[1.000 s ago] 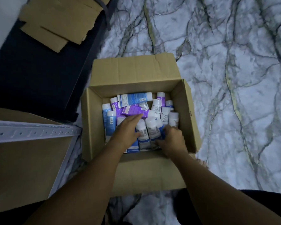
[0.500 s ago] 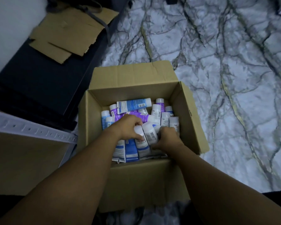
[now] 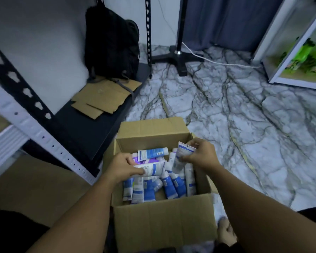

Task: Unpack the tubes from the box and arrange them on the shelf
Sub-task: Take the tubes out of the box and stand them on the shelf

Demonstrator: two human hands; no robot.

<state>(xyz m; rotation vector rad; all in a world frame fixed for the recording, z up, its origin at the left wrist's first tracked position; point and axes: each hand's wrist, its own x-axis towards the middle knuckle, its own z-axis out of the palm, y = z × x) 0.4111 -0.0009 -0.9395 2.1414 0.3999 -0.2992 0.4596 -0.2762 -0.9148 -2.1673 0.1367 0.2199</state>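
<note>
An open cardboard box stands on the marble floor, filled with several white, blue and purple tubes. My left hand grips a white and blue tube lying sideways just above the pile. My right hand holds another white tube lifted over the box's right side, its flat crimped end pointing up. The shelf with a brown board and a white perforated rail lies to the left of the box.
A black rack upright runs diagonally at left. Flat cardboard pieces and a black backpack sit on a dark low shelf. A stand base with a white cable is behind. A white cabinet holds green packs at right.
Both hands rose out of the pile, each lifting a tube. The camera tilted up, bringing the backpack, stand and cabinet into view.
</note>
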